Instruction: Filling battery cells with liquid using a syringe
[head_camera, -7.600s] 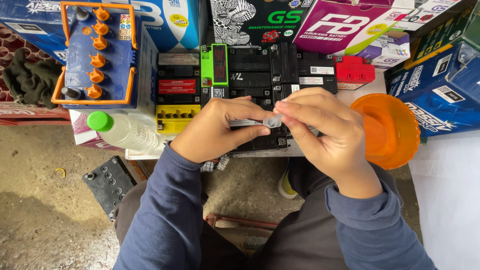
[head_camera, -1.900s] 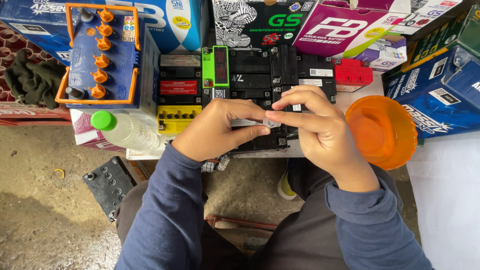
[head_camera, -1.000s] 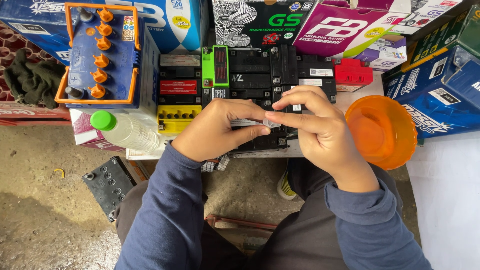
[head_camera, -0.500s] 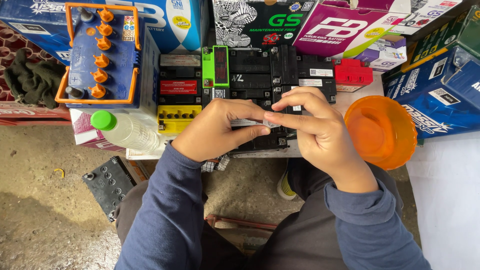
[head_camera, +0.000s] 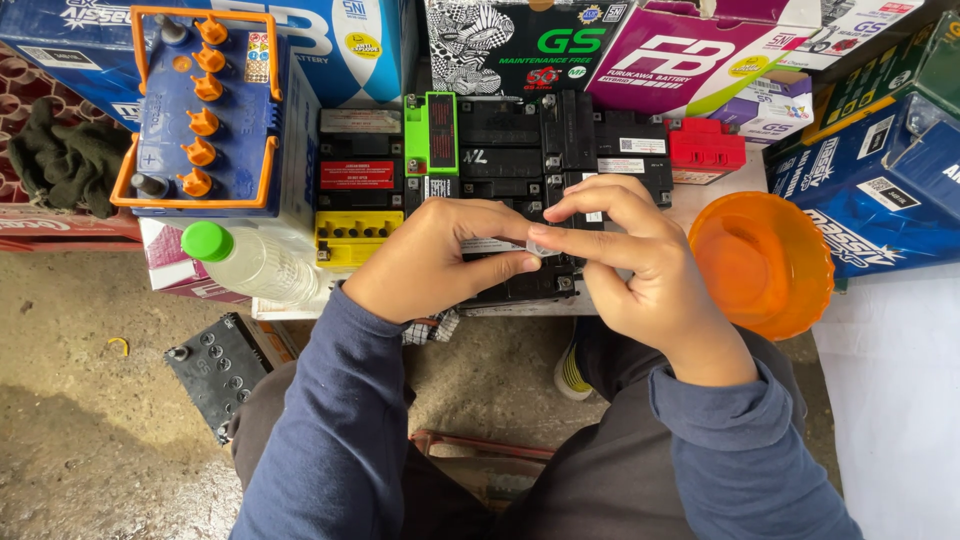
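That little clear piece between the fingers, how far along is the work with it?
Done: nothing visibly finished; the small black battery under the hands is mostly hidden. In hand: the left hand and right hand pinch a small clear plastic piece between their fingertips, just above that battery. Left: it seems not yet fitted or set down; the orange bowl and the green-capped bottle stand untouched.

A blue battery (head_camera: 205, 110) is topped by orange caps and framed by an orange handle; a clear bottle (head_camera: 252, 262) is closed by a green cap; small batteries are shown in black (head_camera: 510, 135), green (head_camera: 429, 130), red (head_camera: 708, 143) and yellow (head_camera: 357, 235); an orange translucent bowl (head_camera: 765, 262) is seen; both arms are covered by blue-grey sleeves (head_camera: 330, 430); one box (head_camera: 475, 40) is patterned in black and white.
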